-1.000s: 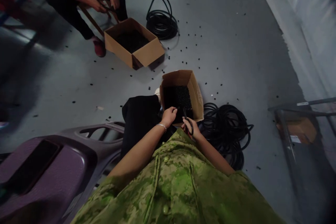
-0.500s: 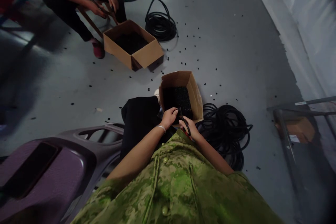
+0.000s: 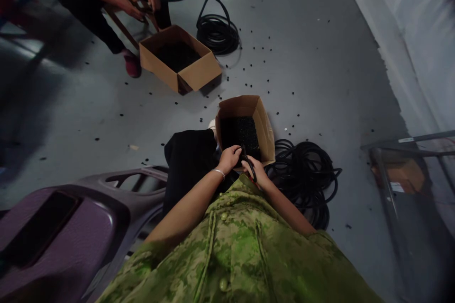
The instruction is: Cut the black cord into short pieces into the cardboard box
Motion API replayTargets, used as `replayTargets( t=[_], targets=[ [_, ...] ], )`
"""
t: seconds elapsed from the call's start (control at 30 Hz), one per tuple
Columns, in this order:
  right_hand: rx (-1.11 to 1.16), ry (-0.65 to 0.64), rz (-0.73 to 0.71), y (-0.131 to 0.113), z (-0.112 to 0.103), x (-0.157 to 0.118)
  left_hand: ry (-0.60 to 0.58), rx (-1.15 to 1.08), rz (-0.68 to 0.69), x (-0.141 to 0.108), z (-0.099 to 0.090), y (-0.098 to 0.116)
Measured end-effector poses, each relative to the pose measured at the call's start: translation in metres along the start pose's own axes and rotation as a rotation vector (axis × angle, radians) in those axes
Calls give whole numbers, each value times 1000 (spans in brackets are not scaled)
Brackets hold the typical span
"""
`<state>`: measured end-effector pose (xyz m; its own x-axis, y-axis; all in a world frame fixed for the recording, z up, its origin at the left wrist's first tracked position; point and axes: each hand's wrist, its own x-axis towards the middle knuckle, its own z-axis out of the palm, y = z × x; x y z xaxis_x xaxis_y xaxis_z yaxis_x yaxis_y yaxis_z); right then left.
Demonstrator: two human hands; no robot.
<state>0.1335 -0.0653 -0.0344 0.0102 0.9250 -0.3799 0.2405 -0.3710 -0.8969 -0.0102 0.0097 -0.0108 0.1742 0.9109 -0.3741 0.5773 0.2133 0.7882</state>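
My right hand (image 3: 256,170) is closed around the handles of a pair of scissors (image 3: 252,168), which are black with some red. Their blades point away from me, over the near side of a cardboard box (image 3: 265,135). Close beside the blades, my left hand (image 3: 229,158) pinches what looks like the end of a black hose; it is hard to make out against the dark box. Small black pieces (image 3: 248,129) fill the bottom of that box. A tangled coil of black hose (image 3: 305,175) lies on the floor to the right of the box.
Across from me a seated person (image 3: 137,2) works with both hands above a second cardboard box (image 3: 199,73). Another hose coil (image 3: 217,35) lies beside it. Small black bits dot the floor. A purple chair (image 3: 88,218) with a phone (image 3: 42,227) stands left; a metal frame (image 3: 387,175) stands right.
My right hand and the scissors have shifted very slightly left, and the blades look closer together. My left hand stays in place. The other person's hands have moved a little.
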Motion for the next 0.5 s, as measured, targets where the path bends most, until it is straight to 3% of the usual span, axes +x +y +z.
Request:
replayTargets(
  t=[0.23, 0.5],
  targets=[
    [-45, 28, -39, 1, 2, -1, -17, 24, -23, 0, 0, 1],
    [-141, 65, -101, 18, 4, -3, 16, -111, -61, 2, -1, 1]
  ],
)
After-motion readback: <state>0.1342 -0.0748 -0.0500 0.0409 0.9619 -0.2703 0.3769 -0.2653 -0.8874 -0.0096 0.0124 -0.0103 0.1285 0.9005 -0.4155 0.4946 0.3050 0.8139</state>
